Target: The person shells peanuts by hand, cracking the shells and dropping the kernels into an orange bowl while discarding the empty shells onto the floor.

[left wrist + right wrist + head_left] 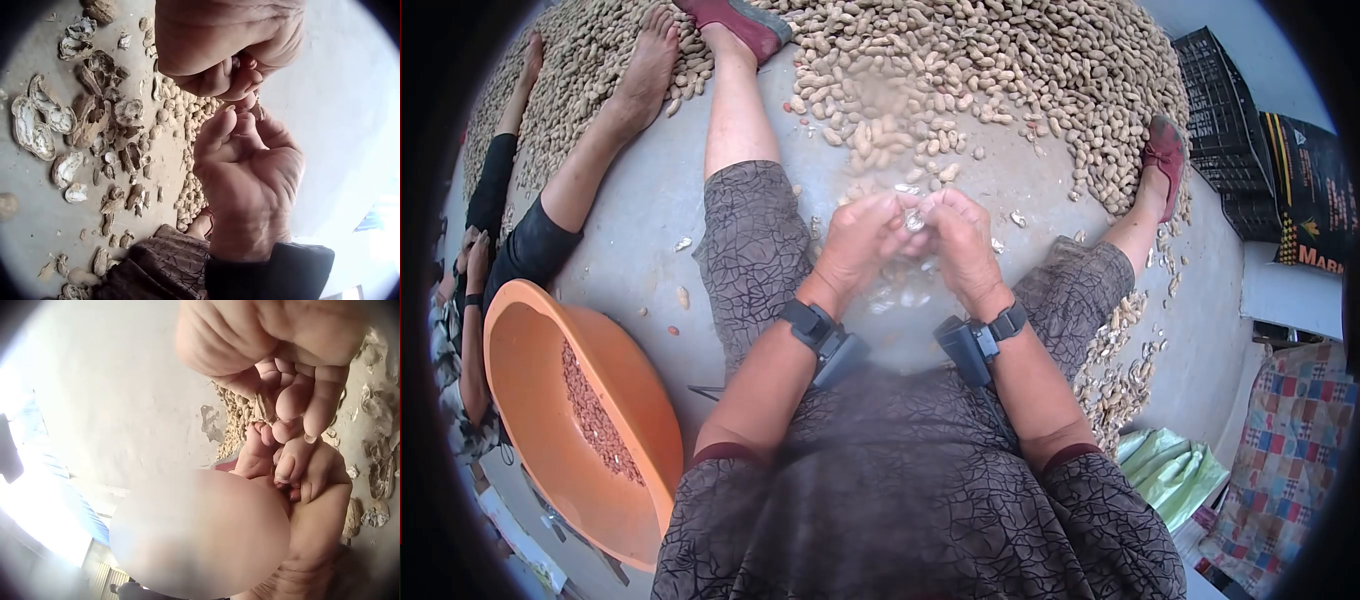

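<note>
My left hand (pixel 855 248) and right hand (pixel 967 248) meet fingertip to fingertip over the floor, between the outstretched legs. At their meeting point is a cracked peanut shell (pixel 915 220). The right wrist view shows this shell (pixel 263 408) pinched by the right thumb and fingers. My left fingers curl round reddish peanut kernels (pixel 248 63), partly hidden in the palm. Below the hands in the left wrist view lie broken empty shells (pixel 53 115).
A large heap of unshelled peanuts (pixel 1000 60) spreads ahead. An orange basin (pixel 530 400) with red kernels (pixel 600 420) stands at left, beside another person's legs (pixel 590 165). Empty shells (pixel 1115 385) lie near the right leg. A black crate (pixel 1215 100) stands at back right.
</note>
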`<act>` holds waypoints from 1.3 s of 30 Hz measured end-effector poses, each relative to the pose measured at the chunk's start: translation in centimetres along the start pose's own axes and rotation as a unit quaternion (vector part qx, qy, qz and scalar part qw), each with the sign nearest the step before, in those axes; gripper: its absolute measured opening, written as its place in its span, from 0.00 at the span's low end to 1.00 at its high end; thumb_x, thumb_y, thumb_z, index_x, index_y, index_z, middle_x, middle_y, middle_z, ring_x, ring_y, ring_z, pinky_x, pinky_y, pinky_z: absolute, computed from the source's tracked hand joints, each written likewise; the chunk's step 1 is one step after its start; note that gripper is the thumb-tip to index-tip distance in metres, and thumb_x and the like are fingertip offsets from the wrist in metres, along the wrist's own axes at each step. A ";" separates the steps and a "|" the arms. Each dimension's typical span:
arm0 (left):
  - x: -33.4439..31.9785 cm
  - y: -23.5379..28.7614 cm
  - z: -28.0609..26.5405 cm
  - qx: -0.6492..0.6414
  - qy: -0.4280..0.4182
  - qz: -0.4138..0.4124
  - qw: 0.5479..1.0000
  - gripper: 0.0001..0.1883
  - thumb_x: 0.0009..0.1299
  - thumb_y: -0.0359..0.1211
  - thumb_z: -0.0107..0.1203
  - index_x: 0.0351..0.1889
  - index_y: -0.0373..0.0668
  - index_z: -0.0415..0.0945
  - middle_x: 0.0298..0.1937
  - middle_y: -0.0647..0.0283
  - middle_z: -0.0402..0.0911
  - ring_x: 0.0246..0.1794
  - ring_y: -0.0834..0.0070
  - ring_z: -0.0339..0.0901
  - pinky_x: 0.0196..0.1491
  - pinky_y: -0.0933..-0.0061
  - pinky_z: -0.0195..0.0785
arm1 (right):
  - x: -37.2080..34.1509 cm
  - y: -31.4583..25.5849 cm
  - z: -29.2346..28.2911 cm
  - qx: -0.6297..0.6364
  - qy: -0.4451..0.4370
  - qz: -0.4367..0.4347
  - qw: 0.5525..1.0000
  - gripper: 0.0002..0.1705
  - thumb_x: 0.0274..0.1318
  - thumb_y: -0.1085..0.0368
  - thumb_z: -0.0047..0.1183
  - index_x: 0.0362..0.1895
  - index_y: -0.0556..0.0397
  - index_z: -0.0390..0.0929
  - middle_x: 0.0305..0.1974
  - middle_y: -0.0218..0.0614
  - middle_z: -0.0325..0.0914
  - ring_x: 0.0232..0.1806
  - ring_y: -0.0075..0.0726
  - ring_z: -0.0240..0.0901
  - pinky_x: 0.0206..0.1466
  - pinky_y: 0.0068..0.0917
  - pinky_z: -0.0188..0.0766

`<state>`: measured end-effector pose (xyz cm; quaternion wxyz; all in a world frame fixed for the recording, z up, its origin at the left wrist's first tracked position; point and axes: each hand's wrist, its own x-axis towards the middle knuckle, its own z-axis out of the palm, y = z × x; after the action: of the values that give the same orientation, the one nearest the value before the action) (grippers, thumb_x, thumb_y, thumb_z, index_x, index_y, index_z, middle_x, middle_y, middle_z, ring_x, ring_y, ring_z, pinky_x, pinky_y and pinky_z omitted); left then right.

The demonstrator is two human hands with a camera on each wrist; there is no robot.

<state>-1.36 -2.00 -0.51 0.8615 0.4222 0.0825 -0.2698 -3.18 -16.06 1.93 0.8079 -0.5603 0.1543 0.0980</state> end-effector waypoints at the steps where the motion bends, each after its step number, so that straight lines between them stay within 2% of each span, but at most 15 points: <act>1: 0.2 0.0 -0.2 -0.015 -0.005 -0.005 1.000 0.14 0.72 0.34 0.46 0.46 0.32 0.73 0.26 0.68 0.71 0.20 0.87 0.62 0.24 0.89 0.57 | 0.0 -0.1 0.0 -0.018 -0.001 -0.008 1.000 0.05 0.55 0.69 0.45 0.30 0.59 0.68 0.36 0.42 0.78 0.26 0.23 0.73 0.26 0.18 0.72; 5: 0.4 -0.3 -0.8 -0.066 -0.044 -0.001 0.997 0.15 0.70 0.30 0.46 0.49 0.29 0.71 0.29 0.68 0.71 0.23 0.87 0.64 0.24 0.89 0.57 | -0.3 -1.0 0.4 -0.086 0.016 -0.041 0.995 0.04 0.55 0.71 0.44 0.32 0.59 0.70 0.36 0.42 0.78 0.27 0.22 0.74 0.26 0.18 0.71; 6: 0.3 -0.2 -0.5 -0.066 -0.044 -0.001 0.997 0.15 0.70 0.30 0.46 0.49 0.29 0.71 0.29 0.68 0.71 0.23 0.87 0.64 0.24 0.89 0.57 | -0.4 -1.1 0.4 -0.117 0.020 -0.050 0.992 0.06 0.55 0.71 0.45 0.35 0.60 0.72 0.35 0.38 0.78 0.26 0.20 0.73 0.27 0.17 0.71; 8: 0.0 0.0 0.1 0.009 -0.035 0.008 0.999 0.15 0.70 0.30 0.45 0.51 0.29 0.70 0.31 0.68 0.73 0.24 0.86 0.65 0.24 0.89 0.57 | -0.4 -0.8 0.3 -0.148 0.025 -0.059 0.987 0.08 0.56 0.70 0.46 0.37 0.60 0.73 0.33 0.34 0.77 0.25 0.19 0.72 0.28 0.16 0.71; 10: 0.1 -0.2 0.0 0.022 -0.048 0.010 0.999 0.16 0.69 0.29 0.44 0.51 0.28 0.70 0.32 0.67 0.74 0.25 0.87 0.65 0.25 0.90 0.57 | -0.1 -0.3 -0.2 -0.202 0.000 -0.082 0.976 0.11 0.52 0.72 0.46 0.40 0.63 0.74 0.32 0.38 0.78 0.28 0.22 0.73 0.30 0.20 0.70; 16: -0.3 0.6 0.5 0.043 -0.076 -0.017 0.996 0.17 0.65 0.25 0.43 0.50 0.27 0.71 0.34 0.67 0.76 0.25 0.89 0.65 0.25 0.91 0.57 | -0.4 -1.7 -0.3 -0.208 -0.056 -0.056 0.975 0.14 0.49 0.73 0.47 0.42 0.63 0.75 0.30 0.35 0.78 0.29 0.23 0.72 0.30 0.20 0.68; 20: -0.1 0.4 0.3 0.074 -0.094 -0.060 0.991 0.16 0.64 0.25 0.43 0.49 0.29 0.72 0.31 0.67 0.76 0.22 0.90 0.64 0.23 0.91 0.56 | -0.2 -0.8 -1.2 -0.218 -0.054 -0.076 0.972 0.13 0.48 0.72 0.50 0.40 0.62 0.76 0.27 0.35 0.77 0.28 0.22 0.71 0.29 0.21 0.67; 22: -0.2 0.2 0.5 0.065 -0.079 -0.084 0.991 0.16 0.64 0.25 0.43 0.48 0.30 0.73 0.30 0.67 0.76 0.20 0.90 0.63 0.21 0.91 0.54 | 0.0 -1.0 -1.9 -0.300 -0.048 -0.025 0.953 0.10 0.46 0.70 0.52 0.35 0.61 0.76 0.23 0.33 0.75 0.26 0.21 0.70 0.27 0.22 0.67; 25: 0.2 -0.5 -0.2 0.045 -0.074 -0.117 0.989 0.12 0.64 0.26 0.47 0.43 0.32 0.75 0.28 0.68 0.75 0.20 0.88 0.65 0.23 0.88 0.57 | -0.1 -1.0 -2.4 -0.353 -0.069 -0.055 0.931 0.08 0.45 0.68 0.55 0.31 0.59 0.76 0.20 0.32 0.74 0.24 0.20 0.70 0.26 0.21 0.65; 27: 0.5 -0.7 -0.7 0.032 -0.082 -0.126 0.988 0.09 0.65 0.28 0.50 0.39 0.33 0.77 0.28 0.68 0.75 0.23 0.85 0.67 0.25 0.85 0.60 | -0.1 -1.5 -2.8 -0.347 -0.066 -0.032 0.935 0.07 0.45 0.68 0.55 0.29 0.58 0.76 0.19 0.31 0.73 0.23 0.20 0.69 0.25 0.20 0.65; 32: 0.6 -0.5 -1.1 0.043 -0.063 -0.128 0.989 0.08 0.66 0.29 0.47 0.36 0.36 0.76 0.22 0.68 0.72 0.17 0.86 0.61 0.19 0.87 0.50 | -0.7 -4.0 -4.2 -0.309 -0.064 0.006 0.949 0.05 0.48 0.67 0.56 0.28 0.54 0.75 0.20 0.24 0.72 0.18 0.14 0.66 0.20 0.12 0.61; 34: 0.6 -0.2 -1.1 0.002 -0.048 -0.118 0.992 0.07 0.66 0.29 0.47 0.34 0.37 0.75 0.22 0.68 0.72 0.17 0.86 0.62 0.18 0.86 0.49 | -0.7 -4.4 -5.2 -0.222 -0.194 0.040 0.955 0.04 0.48 0.67 0.55 0.26 0.54 0.75 0.21 0.25 0.73 0.18 0.13 0.66 0.20 0.12 0.60; 37: 0.8 -0.3 -1.9 -0.064 -0.055 -0.102 0.991 0.07 0.67 0.31 0.47 0.32 0.38 0.74 0.23 0.67 0.73 0.17 0.85 0.62 0.18 0.86 0.49 | -0.7 -4.8 -5.4 -0.336 -0.148 0.114 0.923 0.04 0.48 0.69 0.54 0.26 0.57 0.76 0.22 0.27 0.74 0.19 0.16 0.67 0.21 0.15 0.62; 38: 0.9 -0.5 -2.2 -0.089 -0.077 -0.094 0.989 0.08 0.67 0.32 0.47 0.31 0.39 0.73 0.23 0.67 0.73 0.17 0.84 0.63 0.17 0.86 0.50 | -0.1 -4.3 -5.7 -0.336 -0.148 0.113 0.923 0.04 0.48 0.69 0.54 0.26 0.57 0.76 0.22 0.27 0.74 0.19 0.16 0.67 0.21 0.15 0.62; 39: 1.1 -0.7 -2.3 -0.088 -0.078 -0.094 0.989 0.08 0.67 0.32 0.47 0.31 0.39 0.73 0.23 0.67 0.73 0.17 0.84 0.63 0.17 0.86 0.50 | 1.2 -3.2 -6.3 -0.456 -0.060 0.056 0.886 0.05 0.47 0.69 0.54 0.27 0.58 0.76 0.22 0.29 0.76 0.20 0.19 0.69 0.22 0.18 0.64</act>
<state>-0.66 -1.04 -2.82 0.8701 0.3128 0.0780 -0.3729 -1.94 -23.13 2.23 0.4643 -0.8503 0.0747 0.2362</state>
